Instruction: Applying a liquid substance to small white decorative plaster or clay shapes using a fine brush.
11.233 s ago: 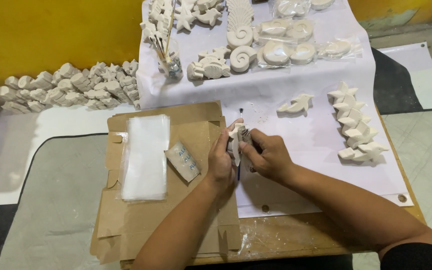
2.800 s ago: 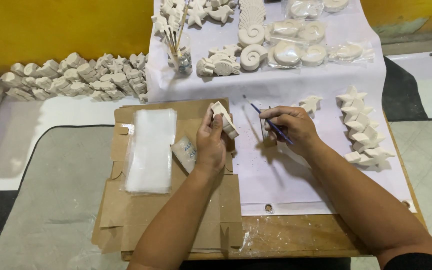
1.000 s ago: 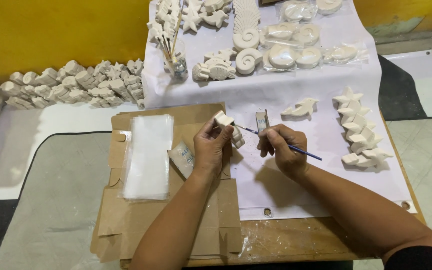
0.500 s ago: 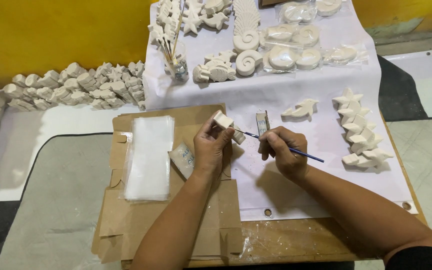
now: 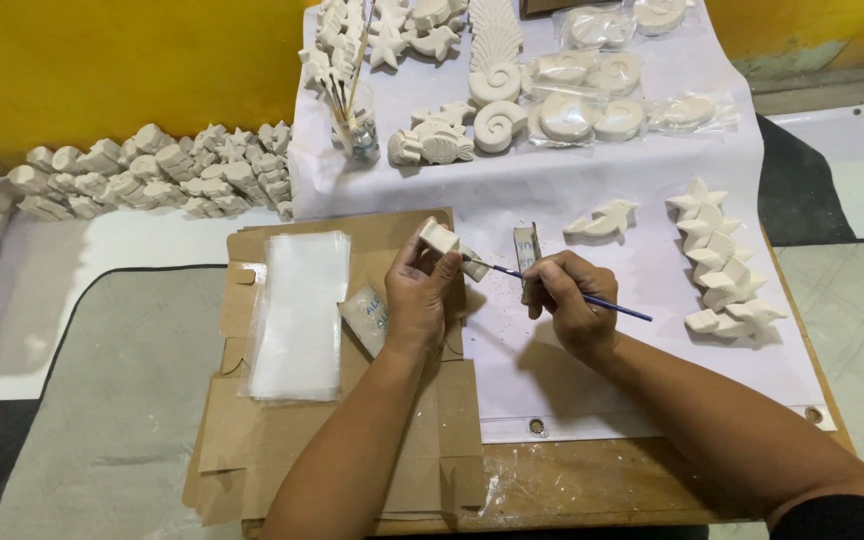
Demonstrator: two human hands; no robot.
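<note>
My left hand holds a small white plaster figure up over the cardboard sheet. My right hand grips a thin blue-handled paintbrush, and its tip touches the figure's right side. A small narrow metal piece stands on the white sheet just behind my right hand.
A stack of clear plastic bags and a small sachet lie on the cardboard. White plaster stars and dolphins sit at the right, one dolphin alone. A jar of brushes and several shell figures stand at the back; more figures line the yellow wall.
Earlier both hands worked together on the figure, then my right hand moved away with the brush. Now the brush tip is back against the figure in my left hand.
</note>
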